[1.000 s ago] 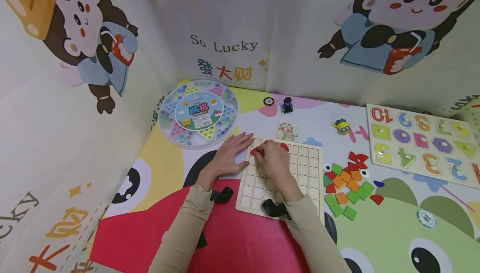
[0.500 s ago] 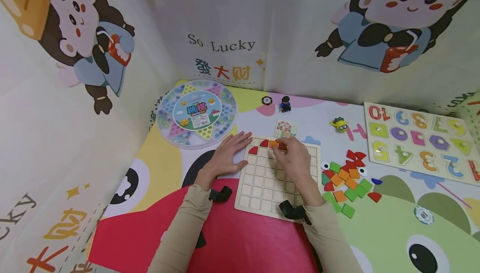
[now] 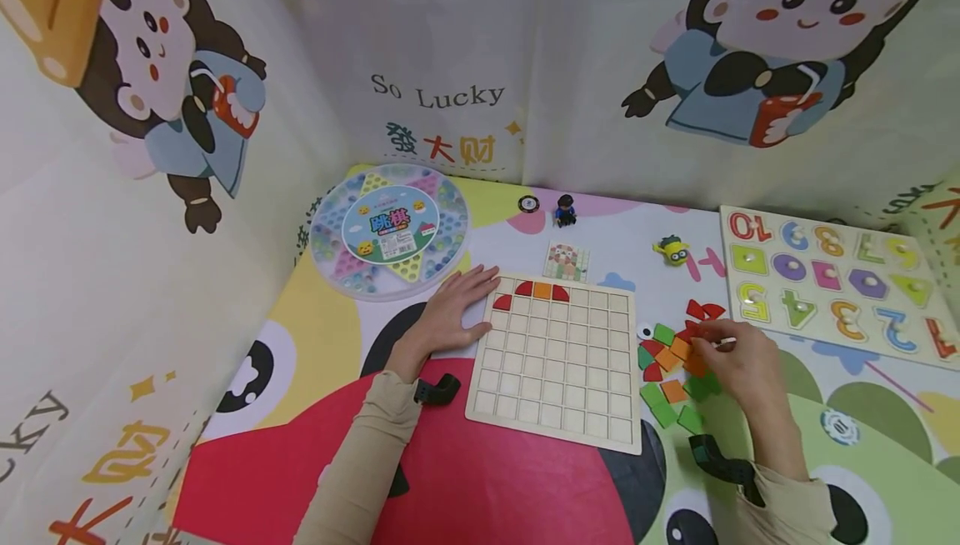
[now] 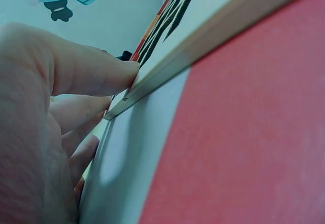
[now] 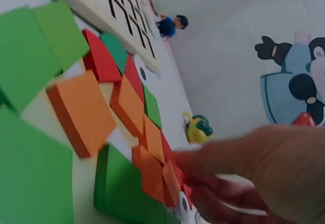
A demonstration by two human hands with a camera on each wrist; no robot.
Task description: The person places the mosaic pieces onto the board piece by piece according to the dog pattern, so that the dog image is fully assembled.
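Observation:
My left hand lies with fingers spread at the left edge of a wooden grid board. In the left wrist view, its thumb touches the board's edge. On the board's upper rows sit an orange square tile between two red quarter-round tiles, and a third red quarter-round lower left. My right hand is over the loose tiles right of the board. Its fingertips pinch a tilted orange square tile, partly hidden by the fingers.
Green square tiles and round eye pieces lie among the loose tiles. A pattern card, a toy figure and a yellow toy stand behind. A number puzzle is at right, a round marble game at left.
My right hand has left the board's top row and moved right to the loose tiles, where it pinches an orange tile. The left hand has stayed at the board's edge.

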